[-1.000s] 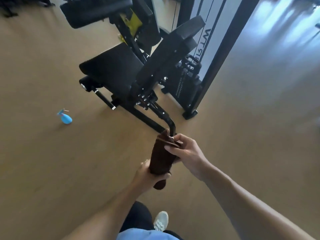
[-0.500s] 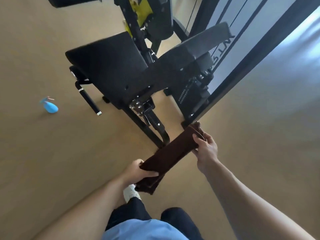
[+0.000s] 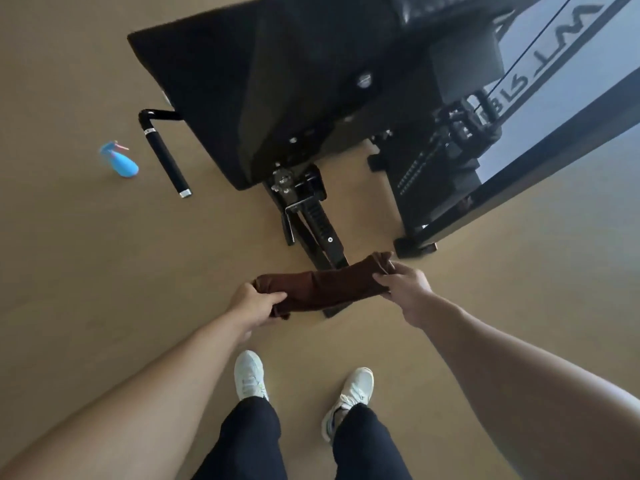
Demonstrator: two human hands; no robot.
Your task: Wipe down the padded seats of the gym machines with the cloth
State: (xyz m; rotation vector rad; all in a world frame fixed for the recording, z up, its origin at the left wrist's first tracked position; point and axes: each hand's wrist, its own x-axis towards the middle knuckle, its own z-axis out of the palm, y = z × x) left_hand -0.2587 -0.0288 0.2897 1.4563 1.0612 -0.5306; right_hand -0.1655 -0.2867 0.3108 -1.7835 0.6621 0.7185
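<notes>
A dark brown cloth (image 3: 325, 285) is stretched level between my two hands, just above the machine's base bar. My left hand (image 3: 254, 303) grips its left end and my right hand (image 3: 403, 284) pinches its right end. The black padded seat (image 3: 201, 81) of the gym machine lies ahead and to the left, with the back pad (image 3: 311, 71) sloping up beside it. Both pads are well beyond my hands and untouched.
A blue spray bottle (image 3: 121, 161) lies on the tan floor left of the machine, near a black handle bar (image 3: 166, 157). The weight stack (image 3: 436, 178) and a slanted black frame post (image 3: 540, 161) stand to the right. My white shoes (image 3: 249, 375) are below the cloth.
The cloth went from hanging upright to being pulled out level between my hands. My view has moved closer to the machine and tilted down, bringing my feet into sight.
</notes>
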